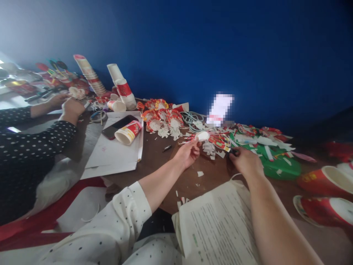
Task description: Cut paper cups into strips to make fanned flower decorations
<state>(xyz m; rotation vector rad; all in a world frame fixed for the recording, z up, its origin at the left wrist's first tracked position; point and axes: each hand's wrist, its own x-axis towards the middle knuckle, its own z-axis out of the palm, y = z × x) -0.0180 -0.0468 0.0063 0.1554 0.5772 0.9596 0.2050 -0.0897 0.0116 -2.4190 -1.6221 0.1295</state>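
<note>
Head view: left hand [190,152] pinches cut cup [203,136] by white base, at fingertips; red-and-yellow strips stretch toward right hand [248,162]. Right hand curls around dark tool [234,151] beside strips; contact unclear. Scrap [200,173] lies nearer on brown surface [157,160], between forearms.

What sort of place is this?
Probably a shared craft workspace, judging by the stacked cups, the pile of cut cups and a second person's hand nearby.
</note>
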